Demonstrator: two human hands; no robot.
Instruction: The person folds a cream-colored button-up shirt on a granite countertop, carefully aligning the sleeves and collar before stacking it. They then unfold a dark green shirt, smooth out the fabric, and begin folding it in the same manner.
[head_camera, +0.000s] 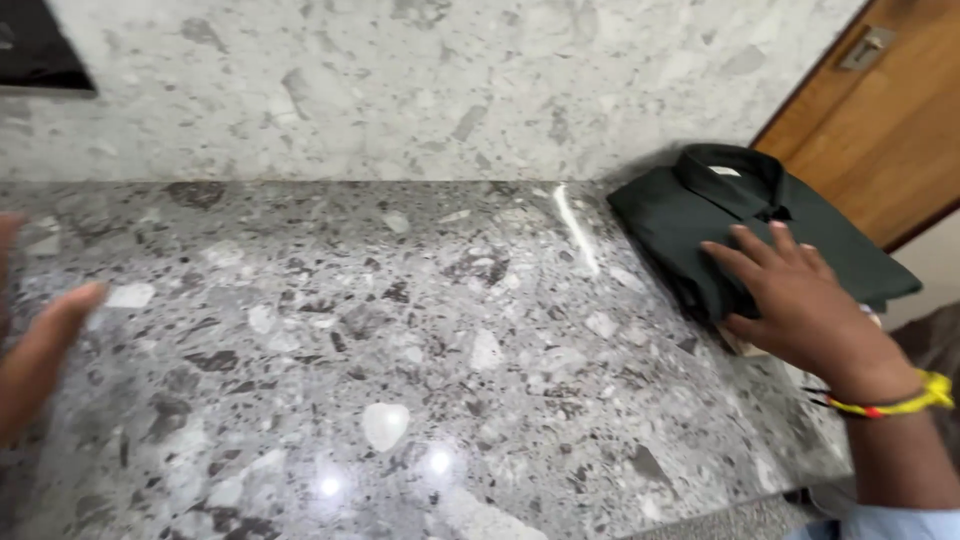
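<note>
Our right hand (800, 305) lies flat, fingers spread, on the folded dark green shirt (700, 215) at the table's (400, 330) far right; left hand (35, 355) hovers open, empty. A careless shove could rumple the folds.

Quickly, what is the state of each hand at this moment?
Left hand: open, blurred at the frame edge, holding nothing, above the stone counter.
Right hand: open, fingers spread, resting flat on the folded dark green shirt, no grip.
</note>
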